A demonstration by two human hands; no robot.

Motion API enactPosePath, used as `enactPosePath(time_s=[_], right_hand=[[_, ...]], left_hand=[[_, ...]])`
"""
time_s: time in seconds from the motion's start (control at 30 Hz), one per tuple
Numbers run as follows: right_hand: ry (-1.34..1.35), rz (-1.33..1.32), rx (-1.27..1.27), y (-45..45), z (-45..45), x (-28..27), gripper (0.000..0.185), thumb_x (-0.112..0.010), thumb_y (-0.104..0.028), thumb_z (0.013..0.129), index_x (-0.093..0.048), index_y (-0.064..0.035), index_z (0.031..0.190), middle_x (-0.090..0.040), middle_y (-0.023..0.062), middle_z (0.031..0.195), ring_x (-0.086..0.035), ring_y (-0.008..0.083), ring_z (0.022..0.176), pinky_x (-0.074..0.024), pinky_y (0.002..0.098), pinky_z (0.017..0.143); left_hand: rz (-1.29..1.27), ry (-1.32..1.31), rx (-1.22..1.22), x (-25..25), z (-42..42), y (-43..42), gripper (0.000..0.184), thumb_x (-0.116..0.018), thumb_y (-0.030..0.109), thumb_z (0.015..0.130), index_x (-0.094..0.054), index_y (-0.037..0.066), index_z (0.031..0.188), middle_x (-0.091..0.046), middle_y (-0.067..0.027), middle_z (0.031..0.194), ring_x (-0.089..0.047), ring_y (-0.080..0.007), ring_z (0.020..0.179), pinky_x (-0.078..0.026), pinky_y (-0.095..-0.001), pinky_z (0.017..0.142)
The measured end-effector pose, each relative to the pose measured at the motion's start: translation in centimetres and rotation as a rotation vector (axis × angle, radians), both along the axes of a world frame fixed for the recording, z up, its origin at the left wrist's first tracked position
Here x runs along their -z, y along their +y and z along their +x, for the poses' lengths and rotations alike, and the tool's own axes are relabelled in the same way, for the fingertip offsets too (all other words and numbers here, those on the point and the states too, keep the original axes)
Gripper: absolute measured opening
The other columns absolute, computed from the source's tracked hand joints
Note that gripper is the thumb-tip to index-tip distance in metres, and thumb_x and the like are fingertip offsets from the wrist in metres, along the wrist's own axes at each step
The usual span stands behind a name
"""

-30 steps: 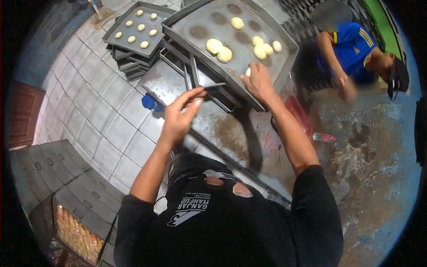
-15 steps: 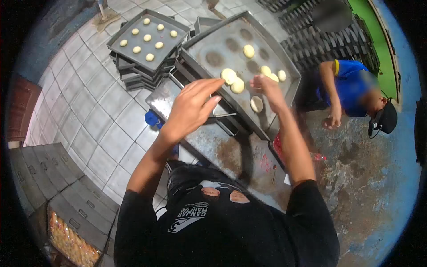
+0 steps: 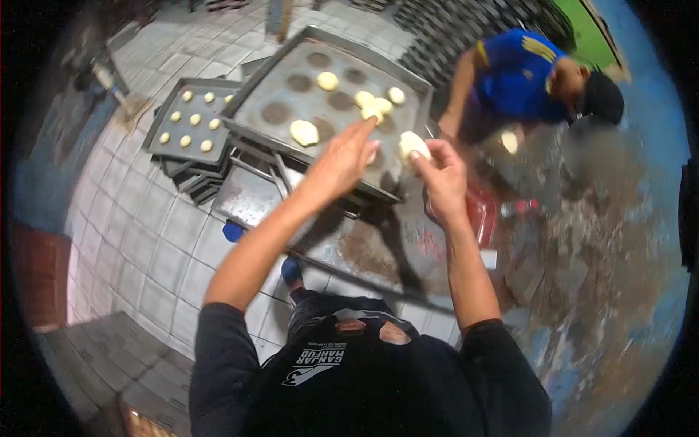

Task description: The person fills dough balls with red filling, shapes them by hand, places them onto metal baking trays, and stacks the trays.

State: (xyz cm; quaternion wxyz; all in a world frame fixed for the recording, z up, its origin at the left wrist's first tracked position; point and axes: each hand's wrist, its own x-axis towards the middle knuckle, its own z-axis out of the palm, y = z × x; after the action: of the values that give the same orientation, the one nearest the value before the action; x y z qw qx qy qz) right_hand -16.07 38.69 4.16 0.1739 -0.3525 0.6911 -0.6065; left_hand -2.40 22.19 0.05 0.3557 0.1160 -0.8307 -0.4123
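Pale flattened dough, a dough piece (image 3: 413, 148), is pinched between the thumb and fingers of my right hand (image 3: 445, 175), over the near right edge of the metal baking tray (image 3: 266, 95). My left hand (image 3: 341, 162) is over the tray with its fingers stretched out, the tips at a cluster of dough balls (image 3: 373, 108); whether they press on one I cannot tell. Left of that hand lies a flattened dough piece (image 3: 304, 132). Farther back on the tray sit a single dough ball (image 3: 328, 81) and another dough ball (image 3: 396, 95).
On the left, a stack of trays has a top tray (image 3: 169, 120) with several dough balls in rows. A person in a blue shirt (image 3: 520, 76) leans over the stained worktable (image 3: 582, 277) at right, where a dough piece (image 3: 509, 141) and a small bottle (image 3: 519, 207) show.
My view has shifted, so the tray appears farther left. My right hand has moved away from the dough cluster and now holds a dough piece. My left hand has reached across to the cluster.
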Motion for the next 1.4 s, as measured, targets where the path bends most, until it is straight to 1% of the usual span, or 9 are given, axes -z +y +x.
enactPosePath(time_s=[0.2,0.37,0.43,0.63,0.7,0.87,1.0,1.2,1.4], right_hand=[[0.697,-0.083,0.266,11.7,2.1,1.6,0.028,-0.078,-0.01,0.083,-0.07,0.0012,0.107,-0.063,0.0119,0.098,-0.065,0.0251,0.086,-0.0515,0.0327,0.075],[-0.135,0.174,0.239,25.1,1.8,9.6,0.027,-0.071,-0.013,0.094,-0.07,0.0017,0.117,-0.072,0.0072,0.1,-0.066,0.0156,0.087,-0.051,0.03,0.082],[-0.425,-0.166,0.26,30.0,1.9,12.4,0.025,-0.066,-0.012,0.099,-0.068,0.0028,0.12,-0.069,0.0031,0.111,-0.063,0.0081,0.095,-0.051,0.0259,0.082],[-0.474,-0.179,0.308,41.8,0.9,13.4,0.028,-0.067,-0.007,0.097,-0.065,0.0038,0.122,-0.072,0.0088,0.101,-0.066,0.0125,0.092,-0.052,0.0265,0.083],[-0.388,-0.183,0.367,43.1,0.5,14.7,0.026,-0.064,-0.009,0.098,-0.065,0.0036,0.122,-0.072,0.0121,0.1,-0.068,0.0163,0.091,-0.0531,0.0287,0.084],[0.561,0.252,0.022,43.2,1.6,21.6,0.018,-0.067,-0.02,0.087,-0.07,-0.008,0.101,-0.067,0.0159,0.089,-0.064,0.0347,0.092,-0.0473,0.0517,0.094],[-0.235,0.124,0.349,42.4,-8.0,25.1,0.019,-0.067,-0.02,0.09,-0.07,-0.0051,0.102,-0.069,0.0168,0.094,-0.066,0.04,0.091,-0.053,0.0423,0.082],[0.632,0.839,0.465,45.5,-18.7,37.7,0.013,-0.056,-0.013,0.093,-0.064,-0.0037,0.096,-0.064,0.022,0.097,-0.062,0.0475,0.097,-0.0485,0.0556,0.082],[0.287,0.62,0.153,37.8,-19.8,23.9,0.017,-0.054,-0.011,0.093,-0.066,-0.0023,0.101,-0.067,0.0226,0.097,-0.066,0.0435,0.094,-0.0531,0.0525,0.082]], left_hand=[[0.992,0.231,0.257,1.2,-5.3,18.9,0.031,-0.051,0.029,0.108,-0.062,0.0,0.108,-0.063,-0.005,0.096,-0.058,-0.0104,0.088,-0.048,-0.0267,0.076],[0.383,0.09,-0.043,7.6,-8.7,29.9,0.035,-0.05,0.033,0.109,-0.059,0.009,0.086,-0.056,0.003,0.078,-0.051,-0.0051,0.07,-0.042,-0.0247,0.06],[1.102,-0.018,0.227,9.1,-9.2,35.4,0.034,-0.051,0.034,0.108,-0.059,0.01,0.086,-0.058,0.0024,0.078,-0.053,-0.0056,0.069,-0.044,-0.0252,0.06],[1.107,-0.1,0.168,14.0,-8.8,45.0,0.042,-0.056,0.041,0.105,-0.057,0.003,0.122,-0.065,-0.0077,0.103,-0.06,-0.0101,0.083,-0.05,-0.0282,0.065],[1.095,-0.399,0.152,15.6,-7.0,45.4,0.075,-0.059,0.042,0.101,-0.028,0.002,0.156,-0.055,-0.0152,0.134,-0.061,-0.0175,0.104,-0.054,-0.0358,0.074],[0.644,-0.586,0.302,21.6,-3.3,47.6,0.023,-0.062,0.007,0.095,-0.066,0.002,0.117,-0.07,-0.006,0.105,-0.065,-0.0157,0.098,-0.052,-0.0285,0.084],[0.971,-0.513,0.289,20.2,-5.4,45.4,0.035,-0.066,0.004,0.093,-0.065,0.003,0.128,-0.069,-0.0061,0.124,-0.063,-0.0136,0.109,-0.048,-0.0303,0.099],[0.611,-0.339,0.252,15.0,-12.0,40.0,0.082,-0.078,-0.007,0.079,-0.037,0.008,0.148,-0.062,-0.0059,0.115,-0.063,-0.0155,0.108,-0.051,-0.03,0.095],[0.794,-0.291,0.209,17.2,-17.2,31.3,0.059,-0.08,-0.005,0.078,-0.054,0.005,0.13,-0.068,-0.0043,0.113,-0.065,-0.014,0.106,-0.051,-0.0282,0.094]])
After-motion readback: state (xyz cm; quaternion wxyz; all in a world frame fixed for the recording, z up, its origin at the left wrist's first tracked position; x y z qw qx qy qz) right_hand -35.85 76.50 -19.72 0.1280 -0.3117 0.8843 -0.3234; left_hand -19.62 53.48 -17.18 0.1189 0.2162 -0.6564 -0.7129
